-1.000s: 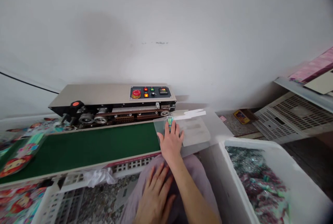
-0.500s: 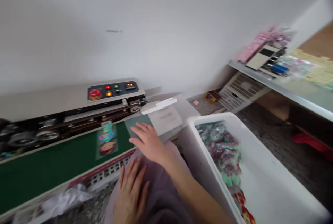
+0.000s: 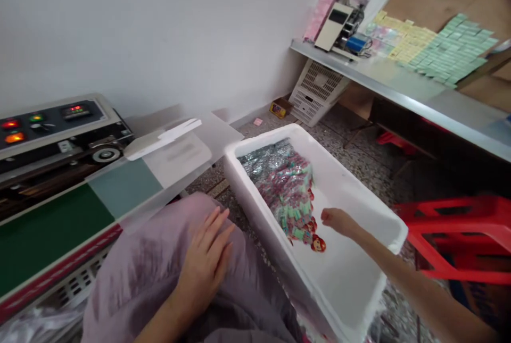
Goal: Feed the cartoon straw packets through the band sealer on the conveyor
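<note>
Green belt (image 3: 51, 242): set in front of lit control panel (image 3: 50, 121).
Left hand (image 3: 203, 263): laid on lap (image 3: 155, 258), fingers extended, nothing held.
Packets (image 3: 285, 186): heaped inside white box (image 3: 343, 284), mostly leftward.
Right hand (image 3: 337, 220): held near packets, fingers curled; any grip cannot be told.

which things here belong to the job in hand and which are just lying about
Likely part of it:
glossy plastic-wrapped packets
white foam bin holding them, the right hand over it
flat green conveyor belt

Apparently just lying about:
red plastic stool
small yellow box on the floor
white slotted plastic crates
</note>
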Demonstrator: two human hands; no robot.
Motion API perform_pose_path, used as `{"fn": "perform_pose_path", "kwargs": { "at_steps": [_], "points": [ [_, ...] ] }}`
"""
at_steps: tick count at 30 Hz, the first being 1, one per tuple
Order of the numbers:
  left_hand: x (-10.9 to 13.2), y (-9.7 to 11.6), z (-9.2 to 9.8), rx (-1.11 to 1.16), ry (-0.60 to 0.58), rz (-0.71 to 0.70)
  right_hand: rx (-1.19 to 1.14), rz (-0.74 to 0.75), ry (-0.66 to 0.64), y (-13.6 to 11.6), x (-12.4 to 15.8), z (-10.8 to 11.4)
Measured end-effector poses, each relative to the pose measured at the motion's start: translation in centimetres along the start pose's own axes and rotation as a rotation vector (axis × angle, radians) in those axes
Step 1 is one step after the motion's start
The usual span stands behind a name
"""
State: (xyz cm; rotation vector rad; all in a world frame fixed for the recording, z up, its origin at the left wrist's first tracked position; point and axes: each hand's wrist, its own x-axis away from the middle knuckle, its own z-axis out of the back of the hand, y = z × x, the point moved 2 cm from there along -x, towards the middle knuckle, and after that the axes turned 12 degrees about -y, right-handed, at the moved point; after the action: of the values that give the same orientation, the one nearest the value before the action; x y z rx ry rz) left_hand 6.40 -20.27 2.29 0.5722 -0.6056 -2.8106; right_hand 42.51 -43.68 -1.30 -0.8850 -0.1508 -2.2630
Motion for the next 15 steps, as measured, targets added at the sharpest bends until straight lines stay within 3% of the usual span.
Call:
{"fn": "perform_pose_path", "kwargs": {
  "at_steps": [4,7,11,15],
  "points": [
    [-3.6,3.5,-1.8,0.094,-0.051,-0.092,0.094,0.005,-0.086,-0.8,-0.5,-6.2],
    [-4.6,5.1,-2.9,0.112,-0.062,-0.119,0.153,0.022,-0.077,-2.4,-2.0,-9.6],
    [-4.3,5.5,-3.9,0.093,-0.057,-0.109,0.194,0.048,-0.073,-3.0,-3.7,-12.2],
    [-3.6,5.0,-4.6,0.079,-0.036,-0.071,0.150,0.081,-0.075,-2.4,-3.9,-13.3]
  ]
}}
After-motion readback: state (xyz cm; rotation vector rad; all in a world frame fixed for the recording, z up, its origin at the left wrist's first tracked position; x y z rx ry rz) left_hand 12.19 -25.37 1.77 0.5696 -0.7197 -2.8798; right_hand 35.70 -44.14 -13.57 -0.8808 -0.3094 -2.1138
